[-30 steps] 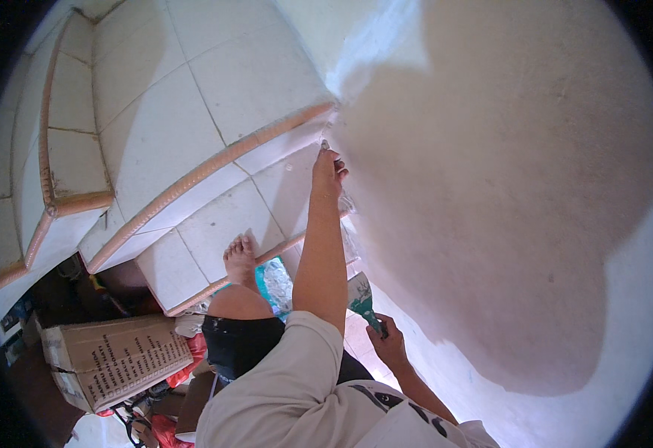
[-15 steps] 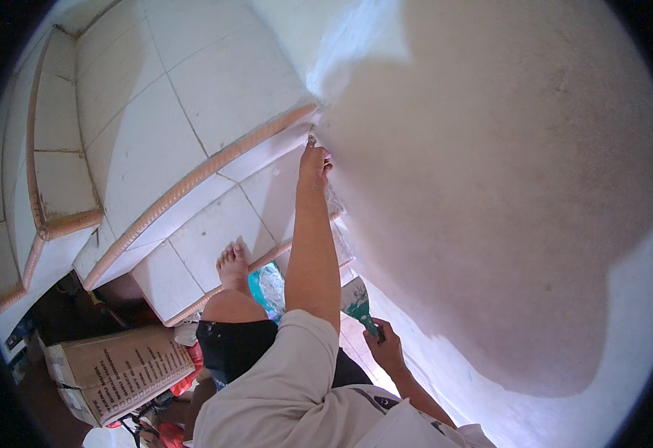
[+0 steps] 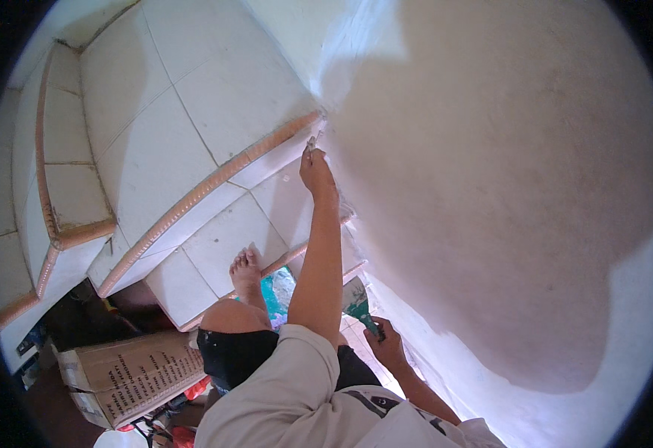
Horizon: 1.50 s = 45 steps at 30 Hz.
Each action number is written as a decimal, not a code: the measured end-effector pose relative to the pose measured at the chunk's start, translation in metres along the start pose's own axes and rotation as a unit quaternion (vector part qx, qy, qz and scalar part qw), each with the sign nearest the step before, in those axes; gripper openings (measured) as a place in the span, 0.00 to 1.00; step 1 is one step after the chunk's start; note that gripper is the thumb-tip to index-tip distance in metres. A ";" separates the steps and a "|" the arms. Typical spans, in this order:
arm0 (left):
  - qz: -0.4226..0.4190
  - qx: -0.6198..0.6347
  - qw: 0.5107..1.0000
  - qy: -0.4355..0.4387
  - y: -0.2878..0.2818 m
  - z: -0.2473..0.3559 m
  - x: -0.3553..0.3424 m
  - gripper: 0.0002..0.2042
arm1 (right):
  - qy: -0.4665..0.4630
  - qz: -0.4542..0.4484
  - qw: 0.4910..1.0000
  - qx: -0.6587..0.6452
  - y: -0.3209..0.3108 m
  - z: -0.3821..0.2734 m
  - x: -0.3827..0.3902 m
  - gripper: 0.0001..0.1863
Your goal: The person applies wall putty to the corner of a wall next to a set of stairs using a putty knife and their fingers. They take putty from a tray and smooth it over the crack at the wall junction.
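Observation:
My left hand (image 3: 316,172) reaches up to the inner corner where a tiled step's white riser (image 3: 267,157) meets the painted wall (image 3: 491,187). Its fingers are closed on a small pale object (image 3: 312,143), too small to identify, beside that corner. Lower down, my right hand (image 3: 386,343) grips a putty knife (image 3: 359,309) with a green handle and a smeared blade. Below my left arm, a teal item with white smears (image 3: 274,291), partly hidden, shows next to my bare foot (image 3: 247,272) on the lower step.
Tiled stairs (image 3: 185,104) with brown ridged nosings climb at the left and turn. Under them at lower left lie a cardboard box (image 3: 129,377), red bags (image 3: 196,387) and mixed clutter in a dark space. The wall fills the right side, with my shadow on it.
My left wrist has turned slightly and the pale object shows more between its fingers. The view has shifted a little. My right hand stays low with the putty knife.

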<state>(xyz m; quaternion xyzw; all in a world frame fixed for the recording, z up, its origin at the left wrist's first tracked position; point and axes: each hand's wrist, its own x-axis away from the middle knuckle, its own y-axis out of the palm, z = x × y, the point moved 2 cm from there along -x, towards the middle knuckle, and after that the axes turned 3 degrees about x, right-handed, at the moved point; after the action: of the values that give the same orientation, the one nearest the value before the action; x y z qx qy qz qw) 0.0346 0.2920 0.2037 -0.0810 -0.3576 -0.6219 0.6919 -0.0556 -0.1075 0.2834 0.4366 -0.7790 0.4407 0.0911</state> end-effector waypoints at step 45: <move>-0.337 0.182 0.920 -0.083 0.027 0.025 -0.009 0.23 | 0.014 0.019 0.998 -0.065 0.015 0.014 -0.007 0.19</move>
<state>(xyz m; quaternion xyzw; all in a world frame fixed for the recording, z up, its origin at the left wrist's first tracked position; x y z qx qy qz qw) 0.0495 0.3188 0.2257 0.1205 -0.5270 -0.7332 0.4125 -0.0592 -0.1106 0.2619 0.4086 -0.8128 0.3969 0.1220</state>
